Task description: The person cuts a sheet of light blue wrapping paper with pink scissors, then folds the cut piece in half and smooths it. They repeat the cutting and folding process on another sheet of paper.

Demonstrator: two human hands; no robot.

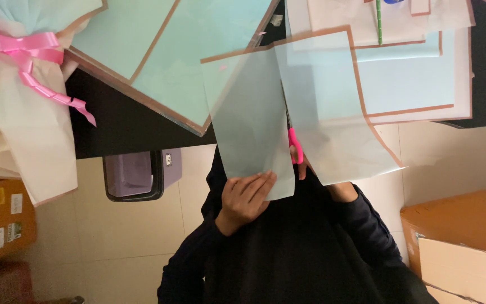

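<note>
A pale translucent sheet of wrapping paper (310, 107) with a thin brown border hangs out past the black table's edge (136, 129) over tiled floor (130, 225), split down its middle by a straight cut, with more bordered sheets (158, 50) crowding the tabletop behind it. The left hand (247, 198) pinches the lower edge of the left half between thumb and fingers, while the right hand (310, 169), mostly hidden behind the right half, is closed around pink-handled scissors (295, 145) set in the cut. A bouquet wrap tied with a pink ribbon (21, 53) hangs at the far left, a grey bin (136, 174) stands under the table, and cardboard boxes (462, 236) flank the floor on both sides.
</note>
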